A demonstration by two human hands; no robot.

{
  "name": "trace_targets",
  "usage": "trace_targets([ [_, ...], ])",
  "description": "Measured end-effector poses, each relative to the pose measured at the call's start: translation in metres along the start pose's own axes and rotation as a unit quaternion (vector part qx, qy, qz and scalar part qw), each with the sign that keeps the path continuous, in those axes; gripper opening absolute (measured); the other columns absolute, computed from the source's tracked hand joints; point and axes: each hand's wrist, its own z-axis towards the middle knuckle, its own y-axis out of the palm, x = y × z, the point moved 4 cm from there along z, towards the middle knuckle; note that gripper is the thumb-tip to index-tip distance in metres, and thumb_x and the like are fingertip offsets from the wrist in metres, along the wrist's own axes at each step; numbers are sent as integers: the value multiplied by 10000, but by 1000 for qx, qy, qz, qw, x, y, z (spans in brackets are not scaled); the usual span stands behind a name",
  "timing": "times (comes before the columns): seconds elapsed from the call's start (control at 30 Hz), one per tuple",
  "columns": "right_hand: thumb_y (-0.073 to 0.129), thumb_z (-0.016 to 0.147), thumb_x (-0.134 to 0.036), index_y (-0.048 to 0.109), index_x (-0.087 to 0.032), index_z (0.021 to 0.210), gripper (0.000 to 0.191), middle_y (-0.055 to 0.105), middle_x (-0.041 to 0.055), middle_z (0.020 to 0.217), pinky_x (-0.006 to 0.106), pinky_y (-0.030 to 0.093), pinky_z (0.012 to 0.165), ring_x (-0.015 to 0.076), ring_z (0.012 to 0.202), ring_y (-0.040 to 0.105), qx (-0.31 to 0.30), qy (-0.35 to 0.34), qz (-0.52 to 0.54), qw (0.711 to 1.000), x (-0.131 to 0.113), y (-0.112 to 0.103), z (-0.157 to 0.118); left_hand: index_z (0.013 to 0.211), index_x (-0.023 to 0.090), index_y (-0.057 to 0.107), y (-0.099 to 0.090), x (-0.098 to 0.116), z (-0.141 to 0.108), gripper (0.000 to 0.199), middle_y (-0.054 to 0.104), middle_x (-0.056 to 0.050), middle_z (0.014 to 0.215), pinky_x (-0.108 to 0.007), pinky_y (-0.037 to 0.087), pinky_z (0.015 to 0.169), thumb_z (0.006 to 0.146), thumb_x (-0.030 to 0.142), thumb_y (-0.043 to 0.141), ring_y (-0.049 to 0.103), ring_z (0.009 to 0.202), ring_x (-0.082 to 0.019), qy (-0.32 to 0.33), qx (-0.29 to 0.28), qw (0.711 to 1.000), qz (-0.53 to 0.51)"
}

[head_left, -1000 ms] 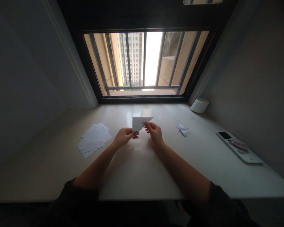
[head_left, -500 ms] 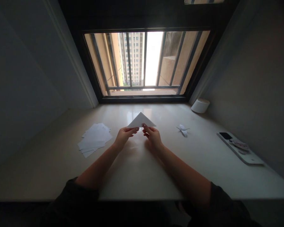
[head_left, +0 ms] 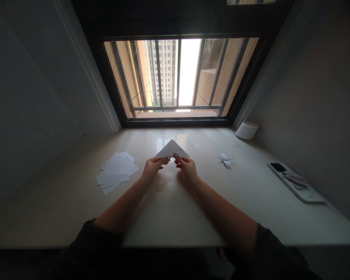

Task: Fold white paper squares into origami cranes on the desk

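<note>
Quick note on the hold here. The folded paper triangle was up in the air above the counter, point up and long edge down. Both hands had it by that long edge: the left hand pinched just left of the middle, the right hand just right of it, with a small gap between them. The fingertips on each side were clamped on the paper, though I couldn't really tell from this angle which fingers sat behind it. IMO a pinch like that works best with the pads flat and both hands level, so the layers stay lined up and the corners don't slide.

Around the triangle, a loose pile of white paper sheets lay down on the left, and a small folded paper figure sat on the right. Farther right and back was a white cylinder, and farther right again a pale flat case. Straight behind the triangle was a barred window, with dark sleeves on the near side.
</note>
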Motion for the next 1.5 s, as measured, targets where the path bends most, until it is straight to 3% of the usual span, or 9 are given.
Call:
trace_targets([
  [0.27,774,516,-494,579,-162,523,385,561,12,550,262,371,503,109,515,474,69,-3,21,997,-3,-16,11,841,179,704,-13,1,7,392,699,-115,953,-263,413,677,587,477,737,616,924,-227,0,27,999,-17],
  [0.5,748,535,-534,558,-170,519,410,544,9,521,268,383,503,112,497,464,90,-18,14,996,-6,-16,6,828,168,641,-13,3,5,417,675,-109,973,-246,435,642,604,514,705,631,864,-204,-13,39,998,-40],
  [0.63,732,561,-533,579,-172,518,395,547,11,507,272,384,517,124,507,474,77,-46,-44,995,-11,-15,5,942,171,626,-16,8,7,486,663,-108,1024,-240,442,621,659,566,639,625,839,-188,24,57,998,-22],
  [0.73,725,581,-517,629,-169,551,363,566,7,519,272,386,551,132,535,500,18,-53,-89,994,-10,-10,3,963,161,661,-9,10,5,499,690,-86,943,-256,447,658,671,566,638,618,827,-194,61,0,998,16],
  [0.83,731,579,-506,663,-168,576,344,585,5,539,270,384,574,131,548,507,-23,-62,-130,989,-6,-7,3,855,140,703,0,6,2,419,707,-73,815,-288,455,720,631,494,708,625,788,-206,94,-74,992,49],
  [1.13,749,537,-507,676,-165,564,351,588,5,521,258,370,535,117,510,481,-45,-50,-115,991,-7,-10,9,743,127,722,3,5,2,348,709,-94,699,-294,463,646,604,446,733,636,678,-212,93,-86,987,100],
  [1.37,747,545,-503,686,-164,597,348,571,6,522,261,369,528,120,525,485,24,-60,-77,995,-16,-24,19,738,134,725,3,7,-3,302,709,-82,689,-292,459,652,626,414,721,631,664,-203,78,-80,989,95],
  [1.5,735,567,-516,676,-164,589,357,559,3,522,261,361,526,114,519,472,31,-51,-62,996,-15,-26,20,739,132,724,4,9,-5,304,710,-85,699,-290,454,655,639,419,711,625,665,-198,82,-82,988,99],
])
